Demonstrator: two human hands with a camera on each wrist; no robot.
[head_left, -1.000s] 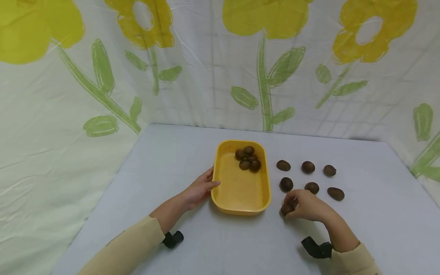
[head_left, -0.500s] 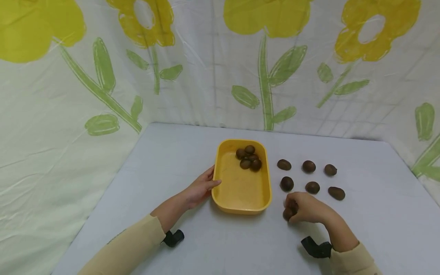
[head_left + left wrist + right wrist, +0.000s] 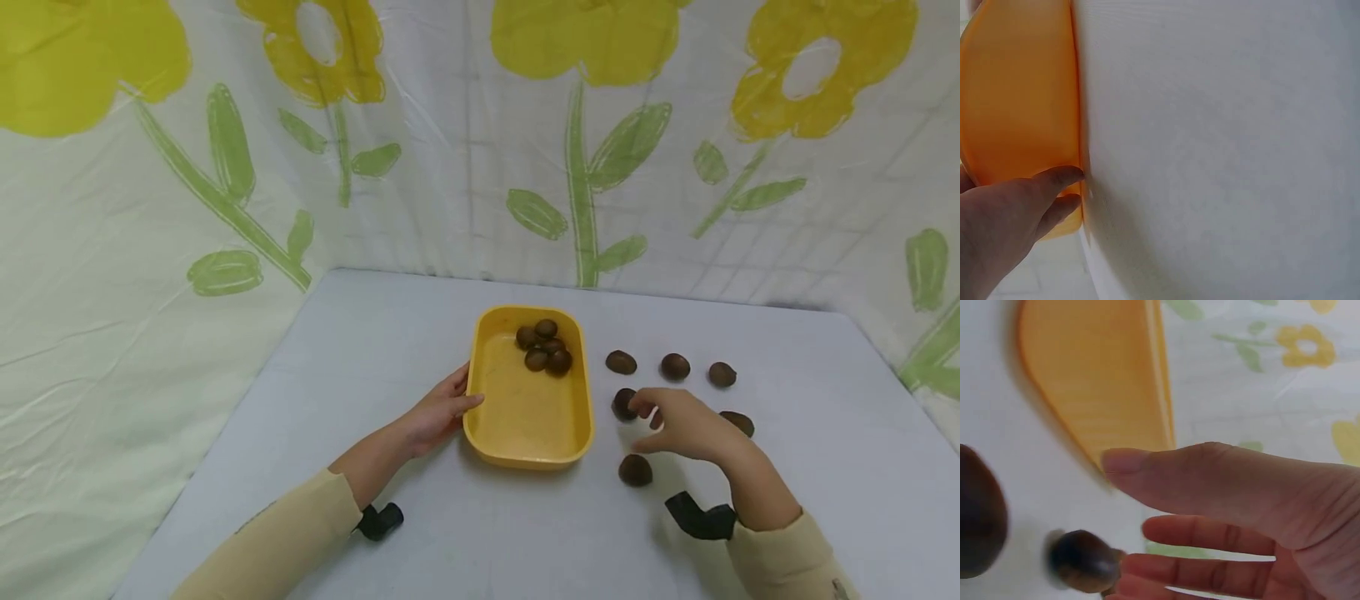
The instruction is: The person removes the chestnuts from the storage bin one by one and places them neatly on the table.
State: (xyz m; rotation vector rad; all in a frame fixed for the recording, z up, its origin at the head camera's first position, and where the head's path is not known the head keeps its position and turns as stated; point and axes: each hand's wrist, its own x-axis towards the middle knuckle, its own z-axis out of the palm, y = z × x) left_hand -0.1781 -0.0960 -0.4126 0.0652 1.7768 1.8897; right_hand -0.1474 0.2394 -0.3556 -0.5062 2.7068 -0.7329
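Note:
A yellow tray point(image 3: 525, 421) stands on the table with several brown nuts point(image 3: 558, 362) in its far right corner. My left hand point(image 3: 435, 421) grips its left side, thumb over the rim; the left wrist view has fingers point(image 3: 1060, 181) against the orange-looking outer wall. My right hand point(image 3: 686, 425) is raised over the loose nuts, thumb and fingers apart, nothing held. Its fingertips are close to a nut point(image 3: 624, 405); whether they touch it, I cannot tell. A separate nut point(image 3: 636, 470) lies just below that hand. In the right wrist view, fingers point(image 3: 1204, 569) reach beside a nut point(image 3: 1085, 561).
Three nuts form a back row: left point(image 3: 621, 362), middle point(image 3: 675, 367) and right point(image 3: 722, 374). Another nut point(image 3: 738, 422) is partly behind my right hand. A flowered cloth point(image 3: 450, 167) hangs behind the table point(image 3: 360, 333). Black devices point(image 3: 381, 522) are at both wrists.
My right hand has let go of the nearest nut, opened, and moved up and away from me toward the middle row. That nut lies slightly right of where it was. My left hand has stayed put.

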